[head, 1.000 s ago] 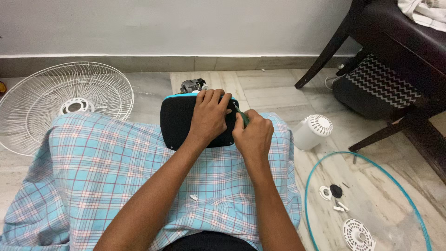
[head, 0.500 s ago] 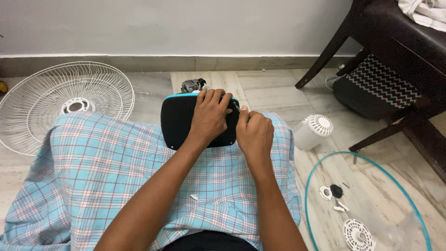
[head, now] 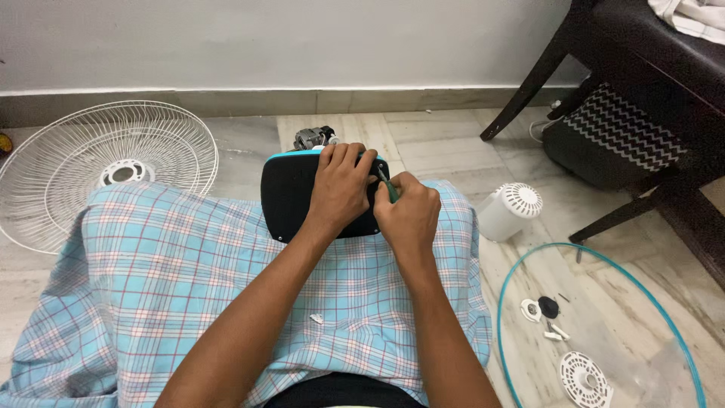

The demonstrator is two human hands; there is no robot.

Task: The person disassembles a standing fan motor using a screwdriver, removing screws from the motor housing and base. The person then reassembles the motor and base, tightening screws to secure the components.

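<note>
1. The checked blue cloth over our lap is the biggest thing here and our work surface. Everything we handle sits at its far edge, so we keep our knees level; a tilt would let the work slide off toward the floor.
2. The white wire fan guard lies flat on the floor to the left of the black fan housing, well apart from it. The teal guard ring lies to the housing's right, with small screws and caps inside its curve.
3. The black fan housing, rimmed in teal, rests on the cloth's far edge with the grey motor showing just beyond it. We judge it needs firm, even pressure downward so it does not rock while the tool turns.
4. Our left hand lies spread over the housing's right half, fingers curled over the far rim, pinning it to our lap. We keep that palm flat.
5. Our right hand is closed in a fist round the green-handled screwdriver, touching the left hand just right of the housing's near corner.
6. The screwdriver's tip is hidden behind our fingers; we cannot tell whether it is seated. We would feel for the slot first and keep the shaft in line with the screw.
</note>
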